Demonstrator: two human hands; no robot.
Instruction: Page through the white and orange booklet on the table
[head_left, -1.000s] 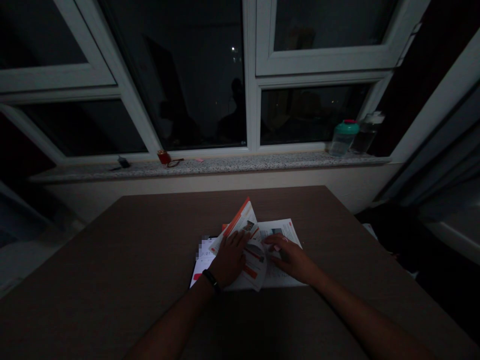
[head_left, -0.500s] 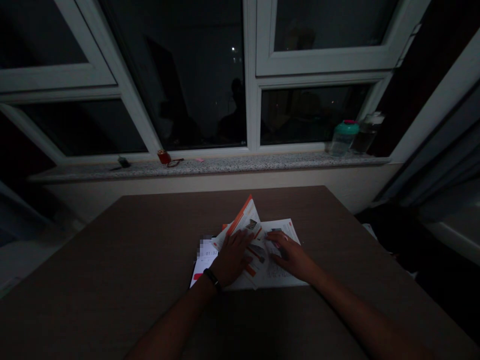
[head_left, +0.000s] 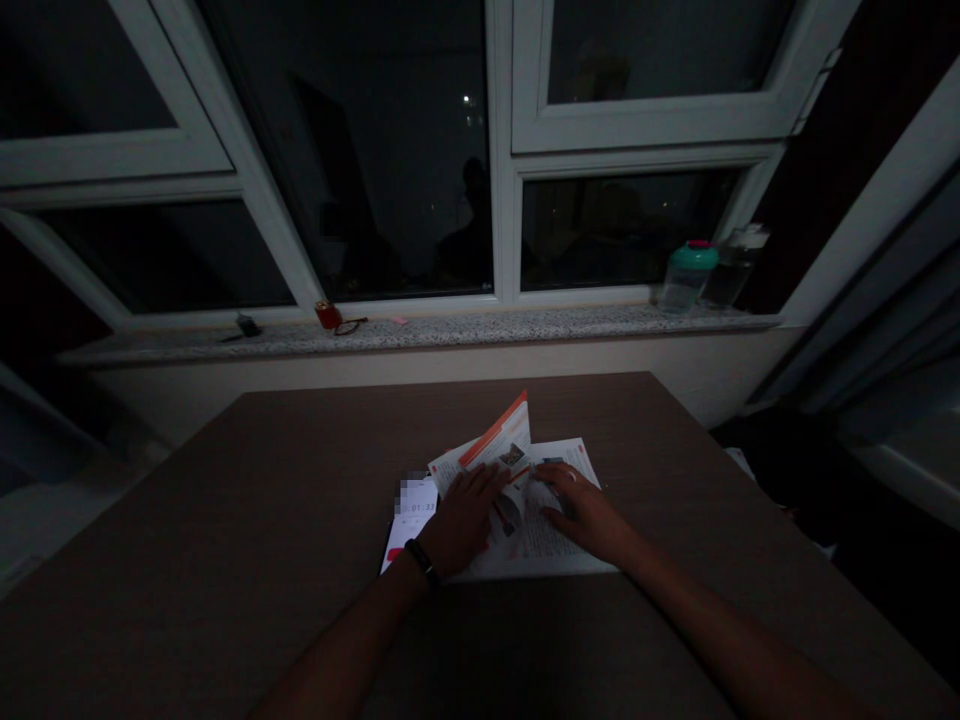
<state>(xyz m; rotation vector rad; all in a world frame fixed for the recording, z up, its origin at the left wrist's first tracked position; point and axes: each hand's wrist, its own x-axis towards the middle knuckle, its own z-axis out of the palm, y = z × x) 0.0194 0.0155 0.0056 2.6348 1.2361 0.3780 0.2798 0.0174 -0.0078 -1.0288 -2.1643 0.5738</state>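
A printed booklet with white and orange pages lies open on the brown table. One loose page stands up at an angle from its middle, with an orange strip along its edge. My left hand rests on the booklet's left side, its fingers stretched over the paper and a dark band at the wrist. On the right-hand page lies my right hand, thumb apart from the fingers and a ring on one of them. Partly under the left side of the booklet is a lit phone showing a running timer.
The brown table reaches to the wall below the window. On the stone windowsill are a small red-capped jar, a little dark item, a teal-lidded bottle and a clear bottle. A curtain hangs at the right.
The raised page has swung to the right, and more of the left page beneath shows. Both hands have barely shifted. The phone's timer has advanced to 01:33.
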